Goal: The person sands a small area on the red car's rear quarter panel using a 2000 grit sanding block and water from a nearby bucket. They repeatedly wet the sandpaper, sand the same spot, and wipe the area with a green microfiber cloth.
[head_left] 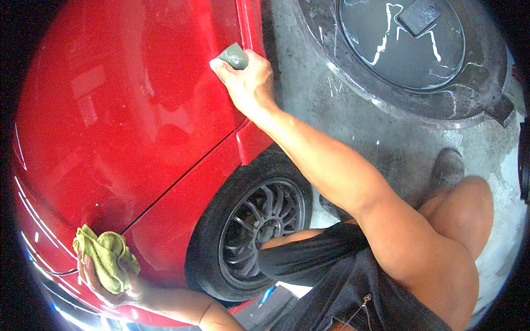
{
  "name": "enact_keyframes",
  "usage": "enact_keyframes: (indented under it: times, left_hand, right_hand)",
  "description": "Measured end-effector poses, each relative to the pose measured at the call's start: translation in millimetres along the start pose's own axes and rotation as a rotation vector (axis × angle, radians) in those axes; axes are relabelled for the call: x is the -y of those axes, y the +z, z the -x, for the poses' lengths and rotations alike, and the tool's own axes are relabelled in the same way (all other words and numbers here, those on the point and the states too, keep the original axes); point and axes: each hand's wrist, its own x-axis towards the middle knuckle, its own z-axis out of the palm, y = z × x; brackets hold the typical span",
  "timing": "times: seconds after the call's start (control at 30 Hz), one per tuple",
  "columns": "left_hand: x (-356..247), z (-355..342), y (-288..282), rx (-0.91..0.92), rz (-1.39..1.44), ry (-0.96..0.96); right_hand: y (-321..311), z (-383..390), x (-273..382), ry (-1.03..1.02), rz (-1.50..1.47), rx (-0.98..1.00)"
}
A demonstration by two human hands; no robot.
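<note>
Fingers of right hand [252, 83]: closed in a pinch on small pad [234, 56], upper centre of frame. Fingers of left hand [114, 296]: bunched round cloth [110, 259], lower left of frame.

1. Red car body [149, 110]. Fills left half of frame. Likely rigid, slick and easily scratched; offers little to grip at the broad middle. Looks glossy, broken up by pale reflections.

2. Wide dark ring [397, 105] with round black disc [408, 66] inside. Rests at upper right, on grey floor [309, 83].

3. Wheel [269, 226]. Stands at lower centre; dark, many-spoked.

4. Cloth. Sits in left hand, in front of red car body; contact between the two: cannot tell. Likely light, limp and soft; best gathered by the middle, loose edges tucked in. Looks yellow-green, textured, crumpled into thick folds.

5. Dark rectangular block [420, 16]. Lies on round black disc.

6. Pad. Sits between thumb and fingers of right hand, near upper edge of red car body. Probably very light, somewhat stiff, perhaps slippery if damp; best held by opposite sides. Looks grey-green, with pale streaks on upper face. Pressure against red car body: cannot tell.
</note>
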Motion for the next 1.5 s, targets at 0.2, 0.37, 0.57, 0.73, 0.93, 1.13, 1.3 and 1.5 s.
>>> enact_keyframes:
  times: [0.2,0.37,0.57,0.73,0.93,1.13,1.3,1.5]
  left_hand:
    - [1.9,4.0,-1.6,-0.01,0.026,-0.029]
    - [1.6,0.2,-3.0,0.007,0.031,-0.02]
    - [-1.0,1.3,0.0,-0.001,0.052,-0.047]
    - [-2.0,-1.4,-0.9,0.0,0.06,-0.014]
    - [8.5,-3.2,-7.9,0.01,0.041,0.065]
    - [-1.8,-0.1,-2.7,0.014,0.065,-0.01]
    - [-2.9,-2.6,2.9,-0.03,0.081,-0.036]
    - [-7.0,-3.8,2.0,-0.024,0.083,-0.038]
  right_hand:
    - [1.9,6.3,-1.0,-0.016,-0.008,-0.002]
    - [16.7,-2.7,-19.4,0.055,-0.166,0.02]
    - [15.5,-15.1,-5.0,0.084,-0.168,0.002]
    - [14.9,5.9,-10.8,0.051,-0.191,-0.011]
    - [18.9,5.7,-19.5,0.129,-0.298,0.053]
    - [17.1,-3.6,-8.9,0.116,-0.304,0.031]
    - [15.7,-12.9,-14.9,0.084,-0.293,0.002]
    - [4.2,2.6,2.2,0.198,-0.432,0.078]
